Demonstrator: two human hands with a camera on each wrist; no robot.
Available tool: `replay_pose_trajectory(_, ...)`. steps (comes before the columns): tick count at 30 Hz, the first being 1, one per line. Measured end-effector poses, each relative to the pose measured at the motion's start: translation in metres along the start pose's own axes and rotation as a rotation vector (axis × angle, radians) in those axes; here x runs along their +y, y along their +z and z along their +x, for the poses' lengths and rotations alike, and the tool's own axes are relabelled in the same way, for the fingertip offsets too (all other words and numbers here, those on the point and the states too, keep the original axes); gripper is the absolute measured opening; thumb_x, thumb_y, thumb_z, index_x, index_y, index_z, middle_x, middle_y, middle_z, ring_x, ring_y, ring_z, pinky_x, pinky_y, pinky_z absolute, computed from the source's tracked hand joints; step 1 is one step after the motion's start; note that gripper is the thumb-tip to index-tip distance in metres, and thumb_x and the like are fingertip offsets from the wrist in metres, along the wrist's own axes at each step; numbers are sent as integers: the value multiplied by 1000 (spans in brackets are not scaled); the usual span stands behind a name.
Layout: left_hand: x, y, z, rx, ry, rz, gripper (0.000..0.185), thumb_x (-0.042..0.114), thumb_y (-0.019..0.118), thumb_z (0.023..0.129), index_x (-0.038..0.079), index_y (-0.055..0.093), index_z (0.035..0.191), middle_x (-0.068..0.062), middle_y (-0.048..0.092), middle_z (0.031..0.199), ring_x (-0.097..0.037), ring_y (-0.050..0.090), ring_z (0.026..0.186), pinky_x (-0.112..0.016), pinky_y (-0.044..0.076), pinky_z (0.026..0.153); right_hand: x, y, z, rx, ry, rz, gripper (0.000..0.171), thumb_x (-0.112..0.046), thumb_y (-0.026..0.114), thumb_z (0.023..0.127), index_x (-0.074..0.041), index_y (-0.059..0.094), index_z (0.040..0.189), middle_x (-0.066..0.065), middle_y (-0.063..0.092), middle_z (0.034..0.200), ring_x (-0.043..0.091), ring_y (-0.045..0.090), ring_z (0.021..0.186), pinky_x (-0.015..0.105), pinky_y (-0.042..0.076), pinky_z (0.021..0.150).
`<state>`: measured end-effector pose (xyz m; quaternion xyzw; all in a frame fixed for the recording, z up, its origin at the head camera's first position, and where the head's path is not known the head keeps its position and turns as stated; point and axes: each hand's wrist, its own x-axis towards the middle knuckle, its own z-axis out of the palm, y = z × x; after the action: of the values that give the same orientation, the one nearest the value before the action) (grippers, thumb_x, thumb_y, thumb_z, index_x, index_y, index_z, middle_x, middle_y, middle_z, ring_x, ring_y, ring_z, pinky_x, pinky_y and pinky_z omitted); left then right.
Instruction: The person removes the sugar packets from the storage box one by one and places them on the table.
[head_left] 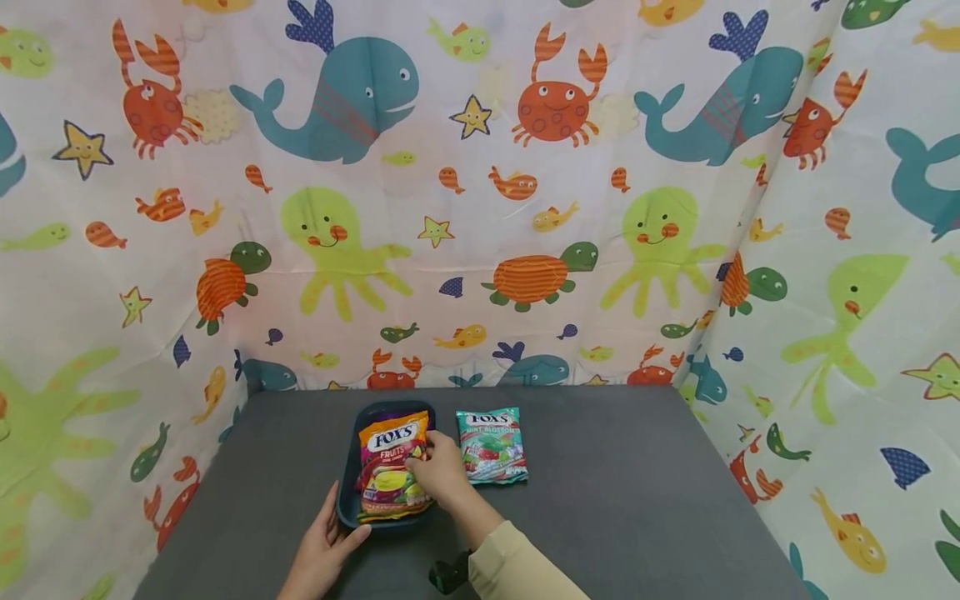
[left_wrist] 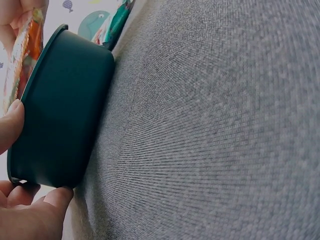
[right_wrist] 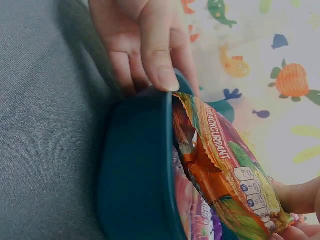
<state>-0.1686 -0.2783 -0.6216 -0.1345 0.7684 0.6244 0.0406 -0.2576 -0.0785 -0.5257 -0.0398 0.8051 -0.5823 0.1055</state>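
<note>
A dark teal plastic tub stands on the grey table. My left hand grips its near left corner, thumb at the rim and fingers against the outer wall. With my right hand I pinch the right edge of an orange FOX'S Fruits candy bag. That bag lies tilted over the tub's opening, one end at the rim by my left thumb. Under it, inside the tub, a purple candy bag shows in part; the orange bag hides the rest.
Just right of the tub, a mint green FOX'S candy bag lies flat on the grey cloth surface. A curtain printed with sea animals hangs behind the table and along both sides. A dark object sits by my right sleeve.
</note>
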Motion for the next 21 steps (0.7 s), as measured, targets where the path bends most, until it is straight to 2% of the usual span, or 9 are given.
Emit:
replay_pose_trajectory(8,0,1,-3,-3,-24,-25,114,47,75,89,13,-4,163,-23,11,167,-41,22,151,-49,42,113,-6,-20,-6,-22,40,71,54,-13,72,95,-1,51,143,14,69,117,19,69,91,43,64,80)
replay_pose_trajectory(13,0,1,-5,1,-3,-14,112,45,74,91,11,-4,163,-24,10,167,-42,22,151,-49,41,114,-9,-35,-11,-28,39,114,53,-14,71,96,-2,51,143,13,71,113,18,70,87,43,64,78)
replay_pose_trajectory(21,1,1,0,-1,16,-12,108,39,73,93,12,-4,163,-24,9,167,-42,22,151,-50,40,114,-11,-55,-17,2,54,136,58,-17,71,96,0,48,146,16,69,117,22,70,90,44,64,79)
